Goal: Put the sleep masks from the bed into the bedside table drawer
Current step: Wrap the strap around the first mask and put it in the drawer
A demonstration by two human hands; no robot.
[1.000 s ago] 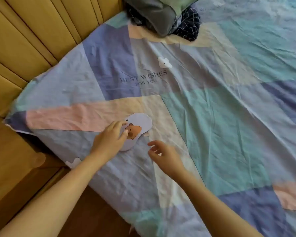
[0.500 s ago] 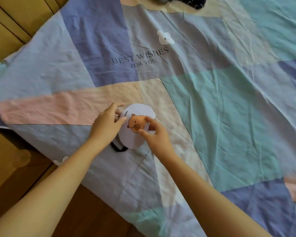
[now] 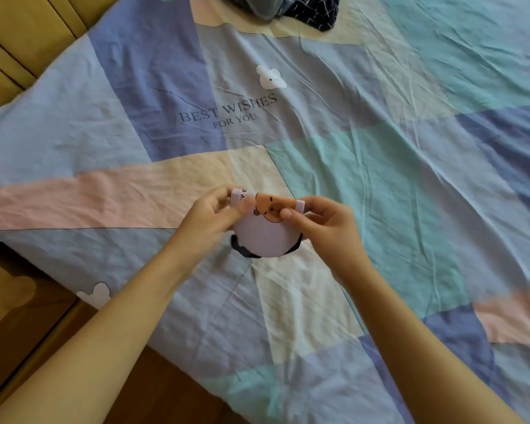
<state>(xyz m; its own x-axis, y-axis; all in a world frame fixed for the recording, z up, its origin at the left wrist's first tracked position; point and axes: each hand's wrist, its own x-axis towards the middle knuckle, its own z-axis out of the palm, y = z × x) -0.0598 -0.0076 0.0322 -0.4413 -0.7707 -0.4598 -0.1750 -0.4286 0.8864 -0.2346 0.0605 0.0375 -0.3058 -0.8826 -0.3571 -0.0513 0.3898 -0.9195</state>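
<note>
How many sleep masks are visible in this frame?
1. The sleep mask, folded, is pinched between the left hand and right hand above the bed. Others may lie out of view or under the clothes pile.

You have 1 sleep mask [image 3: 265, 237] in view, held by 2 hands: left hand [image 3: 210, 220], right hand [image 3: 325, 226]. 1 patchwork sheet [image 3: 380, 179] and 1 pile of dark clothes [image 3: 288, 7] show.
</note>
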